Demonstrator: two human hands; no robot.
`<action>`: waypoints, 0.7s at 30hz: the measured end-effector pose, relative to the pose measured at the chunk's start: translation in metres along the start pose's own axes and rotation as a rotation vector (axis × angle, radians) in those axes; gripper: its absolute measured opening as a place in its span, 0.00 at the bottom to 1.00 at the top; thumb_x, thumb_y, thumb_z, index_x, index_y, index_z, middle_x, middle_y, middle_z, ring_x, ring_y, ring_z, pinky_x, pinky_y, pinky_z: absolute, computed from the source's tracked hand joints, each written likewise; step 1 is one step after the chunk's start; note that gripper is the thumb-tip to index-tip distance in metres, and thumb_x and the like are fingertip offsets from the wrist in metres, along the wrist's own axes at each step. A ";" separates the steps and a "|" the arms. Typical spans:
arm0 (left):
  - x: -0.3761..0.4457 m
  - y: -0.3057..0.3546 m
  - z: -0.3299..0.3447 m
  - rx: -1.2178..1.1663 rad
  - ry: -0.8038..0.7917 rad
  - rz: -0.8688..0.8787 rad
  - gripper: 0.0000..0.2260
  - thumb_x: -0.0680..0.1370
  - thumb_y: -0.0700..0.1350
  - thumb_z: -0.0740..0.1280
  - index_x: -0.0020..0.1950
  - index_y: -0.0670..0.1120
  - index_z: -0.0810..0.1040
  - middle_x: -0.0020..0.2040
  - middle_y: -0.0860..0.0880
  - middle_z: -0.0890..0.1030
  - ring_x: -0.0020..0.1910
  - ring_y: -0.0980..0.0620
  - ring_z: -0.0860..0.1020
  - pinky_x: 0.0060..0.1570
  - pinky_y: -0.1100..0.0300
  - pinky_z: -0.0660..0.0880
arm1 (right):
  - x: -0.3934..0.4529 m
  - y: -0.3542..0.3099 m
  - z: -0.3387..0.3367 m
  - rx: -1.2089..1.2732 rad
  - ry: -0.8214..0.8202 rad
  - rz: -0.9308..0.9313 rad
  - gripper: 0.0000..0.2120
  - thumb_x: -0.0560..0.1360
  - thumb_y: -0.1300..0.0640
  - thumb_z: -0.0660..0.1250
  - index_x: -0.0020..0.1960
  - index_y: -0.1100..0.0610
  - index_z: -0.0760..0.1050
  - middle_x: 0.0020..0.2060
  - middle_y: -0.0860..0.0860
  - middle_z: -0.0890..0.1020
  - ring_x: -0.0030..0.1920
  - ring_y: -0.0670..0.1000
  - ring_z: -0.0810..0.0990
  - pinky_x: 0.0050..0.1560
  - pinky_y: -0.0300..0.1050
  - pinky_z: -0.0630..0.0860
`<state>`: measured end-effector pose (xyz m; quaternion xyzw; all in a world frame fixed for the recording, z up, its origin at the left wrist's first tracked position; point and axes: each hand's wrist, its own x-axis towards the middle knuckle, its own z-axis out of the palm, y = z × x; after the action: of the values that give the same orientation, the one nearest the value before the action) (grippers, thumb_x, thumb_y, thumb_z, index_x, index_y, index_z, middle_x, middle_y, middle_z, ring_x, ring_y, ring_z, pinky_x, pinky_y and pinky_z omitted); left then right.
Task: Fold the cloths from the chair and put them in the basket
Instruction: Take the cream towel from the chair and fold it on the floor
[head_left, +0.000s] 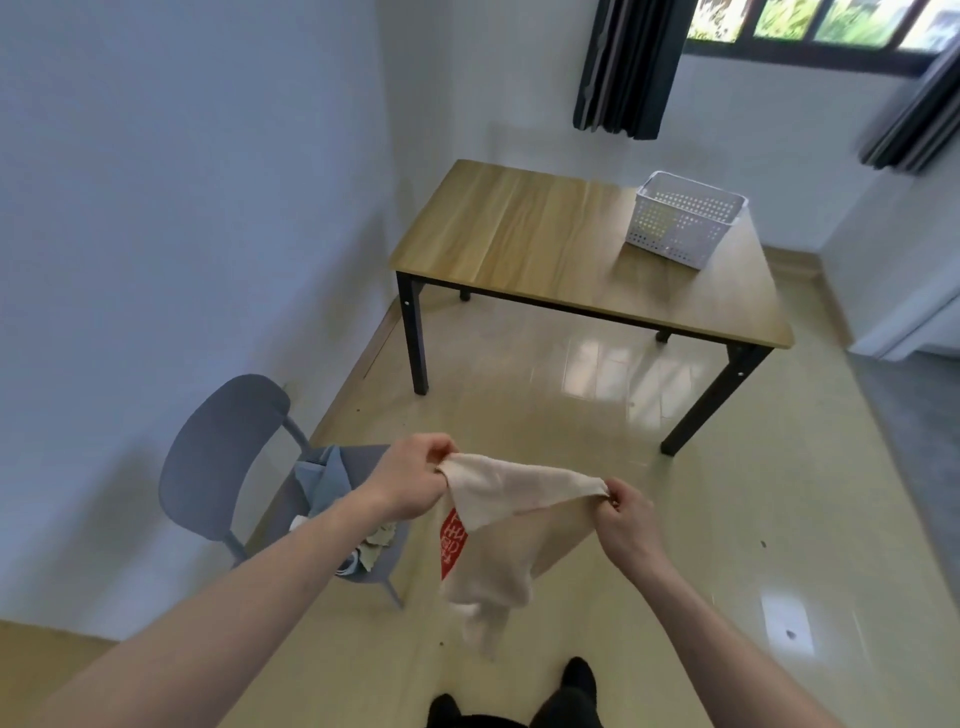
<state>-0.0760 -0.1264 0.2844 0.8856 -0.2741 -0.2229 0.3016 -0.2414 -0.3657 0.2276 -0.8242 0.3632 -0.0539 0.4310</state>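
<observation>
A beige cloth (511, 512) with a red printed patch hangs in the air in front of me. My left hand (410, 480) pinches one upper corner and my right hand (626, 512) pinches the other, so the top edge is stretched between them and the rest droops toward the floor. To the lower left stands a blue-grey chair (218, 457) with more cloths (324, 486) piled on its seat, partly hidden by my left forearm. A white perforated basket (680, 221) stands on the far right part of the wooden table (519, 239).
The table stands against the white wall under a window with dark curtains (623, 67). Glossy beige floor tiles (571, 374) lie between me and the table. My feet in dark shoes (576, 680) show at the bottom edge.
</observation>
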 end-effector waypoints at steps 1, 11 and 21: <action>-0.002 0.008 -0.001 -0.056 -0.017 0.044 0.11 0.76 0.38 0.67 0.43 0.55 0.78 0.42 0.54 0.82 0.44 0.51 0.80 0.47 0.49 0.80 | -0.006 -0.001 0.000 -0.034 -0.032 0.006 0.05 0.72 0.63 0.64 0.39 0.58 0.76 0.33 0.54 0.80 0.37 0.57 0.77 0.34 0.47 0.69; 0.013 0.052 0.021 -0.200 -0.037 0.185 0.07 0.74 0.53 0.76 0.43 0.53 0.81 0.39 0.54 0.83 0.37 0.57 0.81 0.40 0.55 0.81 | -0.016 -0.030 0.000 -0.144 -0.120 -0.361 0.04 0.76 0.51 0.65 0.42 0.47 0.75 0.36 0.44 0.81 0.38 0.48 0.79 0.38 0.55 0.78; 0.006 -0.033 0.092 0.155 -0.288 -0.157 0.07 0.80 0.57 0.65 0.51 0.55 0.77 0.50 0.52 0.82 0.48 0.48 0.80 0.50 0.48 0.79 | 0.006 0.052 -0.026 0.122 -0.325 -0.010 0.11 0.78 0.67 0.56 0.45 0.54 0.71 0.39 0.51 0.79 0.39 0.51 0.78 0.41 0.58 0.81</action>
<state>-0.1114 -0.1461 0.1958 0.8836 -0.2609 -0.3487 0.1719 -0.2756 -0.4060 0.2034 -0.7961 0.2808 0.0557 0.5332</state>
